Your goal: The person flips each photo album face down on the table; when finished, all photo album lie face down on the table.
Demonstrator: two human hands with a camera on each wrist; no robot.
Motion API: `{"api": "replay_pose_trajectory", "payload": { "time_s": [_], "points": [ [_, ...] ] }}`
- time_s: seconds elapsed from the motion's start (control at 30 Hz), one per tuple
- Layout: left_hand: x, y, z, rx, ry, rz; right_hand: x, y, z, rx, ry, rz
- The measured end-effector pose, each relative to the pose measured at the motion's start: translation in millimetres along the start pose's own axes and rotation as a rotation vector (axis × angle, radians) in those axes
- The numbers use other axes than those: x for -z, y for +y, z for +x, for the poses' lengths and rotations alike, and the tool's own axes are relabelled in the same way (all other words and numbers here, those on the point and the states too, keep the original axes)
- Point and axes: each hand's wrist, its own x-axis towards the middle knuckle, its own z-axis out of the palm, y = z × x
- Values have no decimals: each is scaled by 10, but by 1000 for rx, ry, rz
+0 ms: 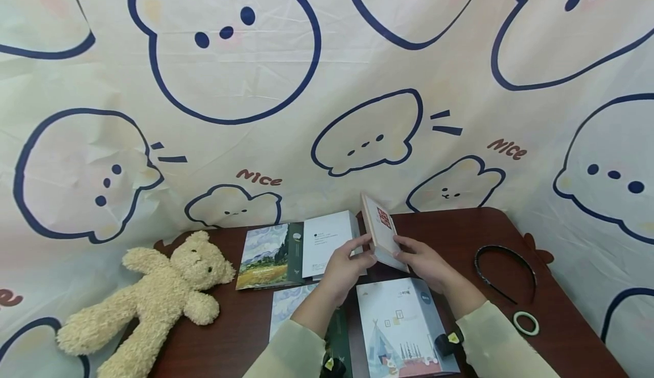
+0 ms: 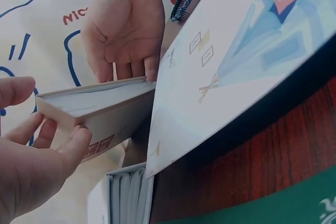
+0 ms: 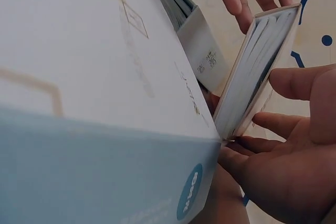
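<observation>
A cream hardcover album (image 1: 378, 233) with a red square mark on its cover stands tilted above the back of the table. My left hand (image 1: 341, 267) grips its left lower side between thumb and fingers. On the opposite side, my right hand (image 1: 426, 263) holds the right edge. Thick white page edges (image 3: 252, 64) show between the covers in the right wrist view. Below the hands lies a larger white and pale-blue album (image 1: 393, 321) with a tent drawing. A white album (image 1: 327, 242) lies just left of the held one.
Left of these is an album with a painted landscape (image 1: 268, 256); another green-edged album (image 1: 288, 307) lies partly under my left arm. A teddy bear (image 1: 163, 298) rests on the left. At right are a black headband (image 1: 480, 261) and a pale ring (image 1: 535, 327). A printed cloth (image 1: 357, 71) hangs behind.
</observation>
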Motion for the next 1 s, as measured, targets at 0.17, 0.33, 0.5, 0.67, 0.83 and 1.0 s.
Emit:
{"api": "replay_pose_trajectory", "payload": {
  "time_s": [0.17,0.33,0.5,0.67,0.83,1.0],
  "points": [
    [9,38,-12,3,7,15,-25,-21,-14,17,-34,41],
    [17,69,-10,-6,10,35,-56,-65,-42,44,-53,38],
    [21,95,-17,-14,7,37,-81,-90,-59,62,-66,37],
    [16,131,-30,-42,-4,53,-116,-92,-58,96,-91,68],
    [15,161,-33,-62,-2,78,-156,-86,-48,100,-97,98],
    [14,178,-46,-68,1,89,-182,-91,-52,85,-90,87]
  ]
}}
